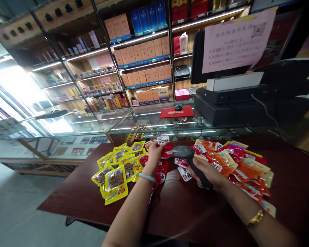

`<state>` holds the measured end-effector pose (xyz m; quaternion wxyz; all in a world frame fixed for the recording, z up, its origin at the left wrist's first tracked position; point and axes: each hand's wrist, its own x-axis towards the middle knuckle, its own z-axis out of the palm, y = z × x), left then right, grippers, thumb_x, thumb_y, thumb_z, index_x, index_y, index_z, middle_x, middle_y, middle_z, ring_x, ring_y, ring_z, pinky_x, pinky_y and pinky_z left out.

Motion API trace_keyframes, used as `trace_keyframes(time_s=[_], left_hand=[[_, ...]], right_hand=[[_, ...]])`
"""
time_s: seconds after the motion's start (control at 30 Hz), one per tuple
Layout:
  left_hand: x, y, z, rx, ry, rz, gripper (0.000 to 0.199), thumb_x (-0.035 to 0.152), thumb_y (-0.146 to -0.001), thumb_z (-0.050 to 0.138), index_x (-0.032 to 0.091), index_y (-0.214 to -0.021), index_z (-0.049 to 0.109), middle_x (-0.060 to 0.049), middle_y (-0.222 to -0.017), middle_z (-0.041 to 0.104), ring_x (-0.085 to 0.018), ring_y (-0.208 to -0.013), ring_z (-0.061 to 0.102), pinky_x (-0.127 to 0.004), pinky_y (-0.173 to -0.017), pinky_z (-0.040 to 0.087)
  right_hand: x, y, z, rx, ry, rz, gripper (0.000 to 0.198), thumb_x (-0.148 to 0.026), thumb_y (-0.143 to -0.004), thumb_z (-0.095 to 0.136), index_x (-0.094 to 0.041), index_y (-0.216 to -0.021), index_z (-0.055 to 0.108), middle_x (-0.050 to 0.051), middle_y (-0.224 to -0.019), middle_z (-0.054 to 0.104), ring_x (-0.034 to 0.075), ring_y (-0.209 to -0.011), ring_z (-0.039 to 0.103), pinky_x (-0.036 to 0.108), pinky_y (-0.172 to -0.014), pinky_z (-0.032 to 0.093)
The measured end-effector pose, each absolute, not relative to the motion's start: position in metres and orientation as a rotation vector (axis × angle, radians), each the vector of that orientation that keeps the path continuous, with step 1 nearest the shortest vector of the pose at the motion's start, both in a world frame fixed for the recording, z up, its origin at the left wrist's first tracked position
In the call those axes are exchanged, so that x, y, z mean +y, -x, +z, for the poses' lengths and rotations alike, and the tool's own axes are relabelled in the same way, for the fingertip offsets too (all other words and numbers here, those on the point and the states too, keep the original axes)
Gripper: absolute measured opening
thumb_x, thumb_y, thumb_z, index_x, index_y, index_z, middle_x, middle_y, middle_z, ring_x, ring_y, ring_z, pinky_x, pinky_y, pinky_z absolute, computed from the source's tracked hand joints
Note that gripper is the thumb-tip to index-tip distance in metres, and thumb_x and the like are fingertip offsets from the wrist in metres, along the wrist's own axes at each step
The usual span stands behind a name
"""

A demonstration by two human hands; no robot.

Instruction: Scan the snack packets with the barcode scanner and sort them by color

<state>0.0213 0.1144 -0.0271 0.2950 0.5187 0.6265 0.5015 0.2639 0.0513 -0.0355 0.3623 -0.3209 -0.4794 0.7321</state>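
My left hand (156,151), with a pale bangle at the wrist, pinches a red snack packet (167,150) above the middle of the dark wooden table (175,209). My right hand (207,171) is wrapped round the handle of a black barcode scanner (184,152), whose head points left toward that packet. Yellow snack packets (115,178) lie in a pile to the left of my left hand. Beneath that hand are more red packets (161,168). Orange and red packets (247,168) are heaped beyond my right hand, some partly hidden by it.
Behind the table stands a glass display counter (144,118) with a red mat (167,111) and a computer mouse (178,107) on it. A black cash register machine (229,99) and a monitor with a pink notice (237,43) are at right. Shelves of boxed goods (144,51) line the back.
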Motion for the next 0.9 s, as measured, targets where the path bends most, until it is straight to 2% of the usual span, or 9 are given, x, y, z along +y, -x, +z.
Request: trace_keyframes(time_s=[0.1,0.2,0.33,0.43,0.5,0.63,0.7,0.8,0.9], left_hand=[[0.113,-0.030,-0.014,1.469,-1.466,1.133,0.045,0.046,-0.082,0.067,0.015,-0.114,0.070,-0.007,-0.094,0.074,-0.019,-0.083,0.068,-0.029,-0.075,0.053],[0.094,-0.022,0.006,1.672,-1.702,1.060,0.045,0.034,-0.081,0.070,0.019,-0.124,0.065,-0.011,-0.114,0.071,-0.022,-0.100,0.066,-0.033,-0.088,0.051],[0.024,0.006,0.018,2.066,-2.086,0.604,0.030,0.044,-0.089,0.061,0.024,-0.110,0.068,-0.008,-0.110,0.070,-0.026,-0.108,0.062,-0.037,-0.097,0.045],[-0.039,0.022,0.001,2.374,-2.064,0.233,0.039,0.054,-0.088,0.058,0.020,-0.105,0.066,-0.013,-0.109,0.068,-0.031,-0.109,0.060,-0.040,-0.096,0.043],[-0.068,0.027,-0.017,2.519,-2.013,0.127,0.046,0.058,-0.087,0.059,0.017,-0.106,0.063,-0.015,-0.110,0.067,-0.033,-0.108,0.060,-0.042,-0.095,0.042],[-0.085,0.027,-0.034,2.513,-1.940,0.155,0.045,0.059,-0.083,0.063,0.018,-0.101,0.061,-0.014,-0.107,0.067,-0.033,-0.108,0.060,-0.040,-0.094,0.042],[-0.081,0.024,-0.032,2.459,-1.824,0.224,0.041,0.056,-0.082,0.065,0.019,-0.099,0.058,-0.012,-0.103,0.069,-0.032,-0.104,0.063,-0.038,-0.087,0.044],[-0.073,0.018,-0.026,2.350,-1.572,0.465,0.037,0.051,-0.082,0.065,0.023,-0.103,0.053,-0.006,-0.093,0.071,-0.027,-0.089,0.067,-0.032,-0.073,0.044],[-0.064,0.011,-0.024,2.237,-1.472,0.762,0.037,0.051,-0.080,0.067,0.025,-0.100,0.051,-0.002,-0.090,0.071,-0.024,-0.084,0.068,-0.030,-0.070,0.044]], right_hand=[[0.051,-0.264,-0.034,-1.245,0.809,1.889,0.050,-0.068,-0.081,0.065,-0.021,-0.080,0.048,-0.007,-0.058,0.053,0.004,-0.034,0.041,0.016,-0.031,0.032],[0.050,-0.264,-0.030,-1.242,0.800,1.903,0.049,-0.067,-0.081,0.066,-0.022,-0.084,0.049,-0.007,-0.058,0.053,0.005,-0.035,0.040,0.016,-0.031,0.032],[0.048,-0.266,-0.024,-1.243,0.822,1.914,0.049,-0.067,-0.080,0.067,-0.022,-0.081,0.048,-0.006,-0.057,0.054,0.005,-0.036,0.040,0.017,-0.033,0.033],[0.046,-0.266,-0.021,-1.272,0.853,1.923,0.051,-0.069,-0.078,0.067,-0.021,-0.082,0.051,-0.005,-0.060,0.055,0.006,-0.037,0.042,0.018,-0.034,0.036],[0.043,-0.264,-0.020,-1.318,0.867,1.908,0.052,-0.070,-0.078,0.066,-0.020,-0.079,0.052,-0.004,-0.061,0.056,0.006,-0.038,0.043,0.019,-0.035,0.037],[0.039,-0.260,-0.022,-1.404,0.908,1.904,0.055,-0.073,-0.077,0.064,-0.019,-0.075,0.053,-0.005,-0.057,0.054,0.006,-0.037,0.044,0.019,-0.035,0.038],[0.038,-0.259,-0.023,-1.411,0.925,1.912,0.056,-0.074,-0.076,0.065,-0.019,-0.077,0.054,-0.005,-0.056,0.053,0.007,-0.037,0.043,0.019,-0.034,0.038],[0.038,-0.260,-0.024,-1.407,0.914,1.907,0.055,-0.073,-0.076,0.065,-0.019,-0.078,0.055,-0.004,-0.059,0.055,0.007,-0.037,0.044,0.020,-0.035,0.038],[0.038,-0.263,-0.023,-1.433,0.858,1.920,0.054,-0.072,-0.080,0.063,-0.018,-0.078,0.057,-0.003,-0.061,0.056,0.007,-0.039,0.044,0.020,-0.036,0.039]])
